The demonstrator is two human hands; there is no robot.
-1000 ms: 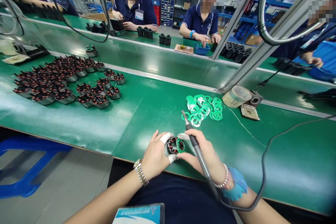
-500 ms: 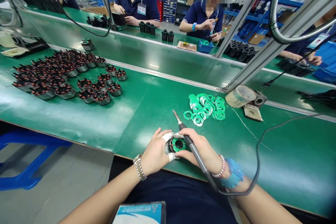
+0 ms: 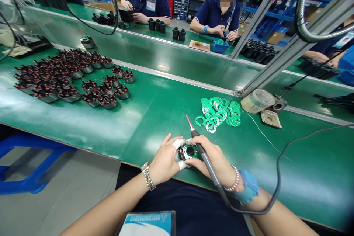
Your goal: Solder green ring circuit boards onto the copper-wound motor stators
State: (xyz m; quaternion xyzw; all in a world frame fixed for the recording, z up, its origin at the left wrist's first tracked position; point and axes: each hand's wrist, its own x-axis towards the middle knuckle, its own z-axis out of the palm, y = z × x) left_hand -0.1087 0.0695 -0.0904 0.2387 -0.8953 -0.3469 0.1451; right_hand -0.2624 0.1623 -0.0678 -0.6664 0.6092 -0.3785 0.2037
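My left hand [image 3: 166, 160], with white tape on thumb and a finger, is closed round a small round motor stator [image 3: 188, 152] with copper windings and a green ring board on top. My right hand [image 3: 214, 158] touches the same stator with its fingertips. It also grips a black soldering iron [image 3: 203, 153], whose tip points up and away from me. Both hands rest at the near edge of the green bench [image 3: 155, 118].
A heap of green ring boards [image 3: 219, 112] lies just beyond my hands. Several wound stators [image 3: 66, 79] cover the bench at the left. A tape roll [image 3: 257, 100] and a metal post stand at the right. The iron's cable [image 3: 279, 169] loops rightward. People work across the conveyor.
The green ring board now sits flat on the stator's top. The iron's tip has swung slightly left. My view has shifted a little.
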